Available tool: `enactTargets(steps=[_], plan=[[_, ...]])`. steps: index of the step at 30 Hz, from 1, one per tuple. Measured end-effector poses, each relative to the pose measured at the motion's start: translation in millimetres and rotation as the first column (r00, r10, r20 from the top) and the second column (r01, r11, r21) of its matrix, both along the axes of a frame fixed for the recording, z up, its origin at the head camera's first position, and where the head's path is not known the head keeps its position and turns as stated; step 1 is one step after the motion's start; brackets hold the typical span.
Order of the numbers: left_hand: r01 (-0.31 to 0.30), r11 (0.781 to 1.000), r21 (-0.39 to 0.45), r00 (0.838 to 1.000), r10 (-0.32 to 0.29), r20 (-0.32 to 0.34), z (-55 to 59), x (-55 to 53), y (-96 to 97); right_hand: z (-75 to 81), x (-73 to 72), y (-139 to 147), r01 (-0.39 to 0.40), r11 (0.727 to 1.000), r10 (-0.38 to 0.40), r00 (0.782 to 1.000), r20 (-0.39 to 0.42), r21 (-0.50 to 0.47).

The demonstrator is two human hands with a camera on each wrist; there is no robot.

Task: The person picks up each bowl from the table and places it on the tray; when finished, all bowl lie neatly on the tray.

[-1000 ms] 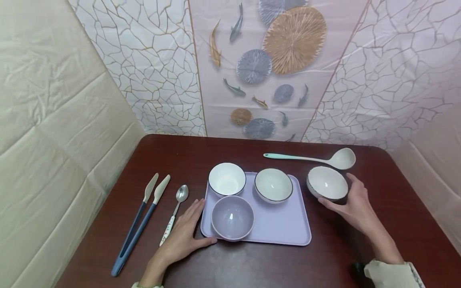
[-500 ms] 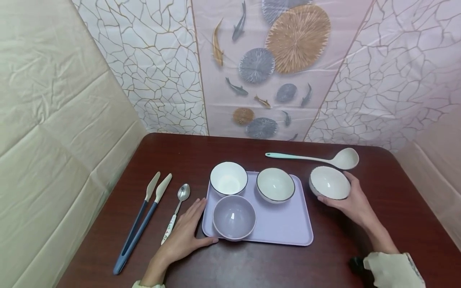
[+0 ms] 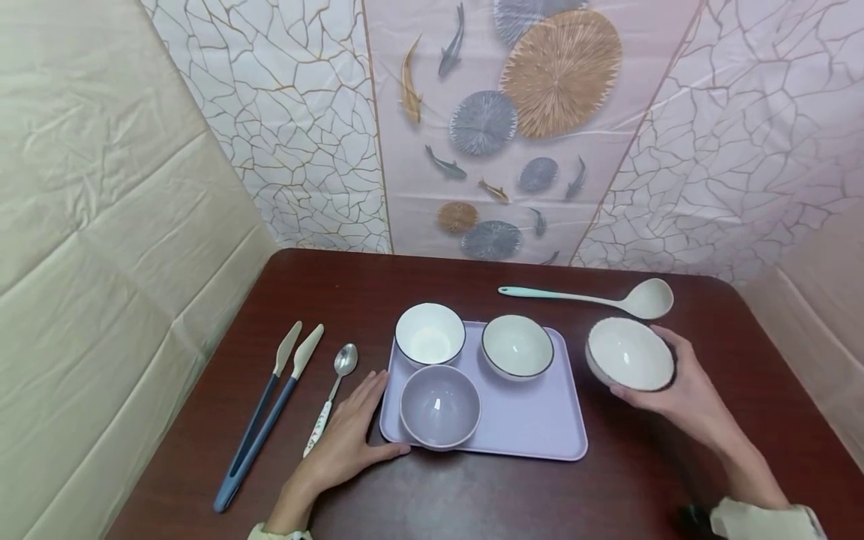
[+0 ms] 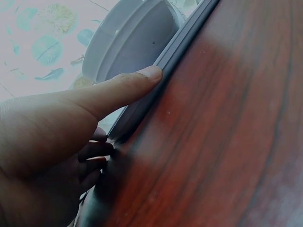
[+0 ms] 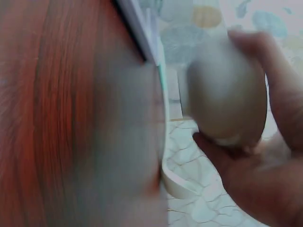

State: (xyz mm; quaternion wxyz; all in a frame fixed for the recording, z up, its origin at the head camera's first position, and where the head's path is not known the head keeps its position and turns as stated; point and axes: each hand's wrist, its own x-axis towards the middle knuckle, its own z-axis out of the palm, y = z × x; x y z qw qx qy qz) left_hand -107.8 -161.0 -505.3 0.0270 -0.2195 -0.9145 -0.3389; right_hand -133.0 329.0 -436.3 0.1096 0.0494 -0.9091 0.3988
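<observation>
My right hand [image 3: 688, 390] grips a small white bowl [image 3: 629, 354] with a textured rim, thumb at its near side and fingers round its right. The right wrist view shows this bowl [image 5: 227, 92], blurred, held up off the tabletop. At the lilac tray's [image 3: 526, 427] near-left corner lies my left hand [image 3: 344, 442], fingers extended along the left edge. Its thumb [image 4: 137, 80] touches the front edge in the left wrist view. On the tray stand a white dark-rimmed bowl [image 3: 430, 334], a pale dark-rimmed bowl [image 3: 517, 347] and a grey-purple bowl [image 3: 440, 409].
Behind the bowls lies a ladle [image 3: 648, 298] with a mint handle. Left of the tray are a spoon [image 3: 346, 361] with a patterned handle and blue-handled tongs [image 3: 259, 427]. A patterned cloth backdrop [image 3: 324, 150] rises behind the dark wooden table [image 3: 486, 495].
The right hand has closed round the textured white bowl and lifted it, bringing it slightly nearer and to the right. The left hand stays at the tray corner.
</observation>
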Motion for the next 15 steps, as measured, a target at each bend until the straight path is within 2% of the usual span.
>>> enactTargets(steps=[3,6,8,10,12,15], plan=[[-0.007,1.000,-0.006,1.000,0.007,-0.002,-0.3,0.7,-1.8,5.3,19.6,-5.6,-0.179,0.982,0.180,0.984,0.010,-0.065],[-0.013,1.000,-0.008,1.000,0.012,-0.009,-0.7,0.8,-3.2,4.6,34.3,-19.4,-0.349,0.927,0.355,0.934,0.023,-0.135],[-0.011,1.000,-0.006,1.000,0.011,-0.016,-1.0,0.4,-3.2,1.6,40.9,-32.2,-0.435,0.888,0.442,0.897,0.016,-0.146],[-0.006,1.000,-0.001,1.000,0.006,-0.020,-1.1,0.0,-2.3,-2.6,45.4,-45.8,-0.496,0.855,0.503,0.864,0.007,-0.153],[0.001,1.000,0.005,1.000,-0.001,-0.020,-1.0,-0.2,-0.9,-7.1,48.5,-59.0,-0.530,0.836,0.536,0.844,0.000,-0.140],[0.007,1.000,0.005,1.000,-0.007,-0.016,-0.3,0.1,1.4,-13.6,52.1,-75.8,-0.526,0.843,0.529,0.849,-0.008,-0.112]])
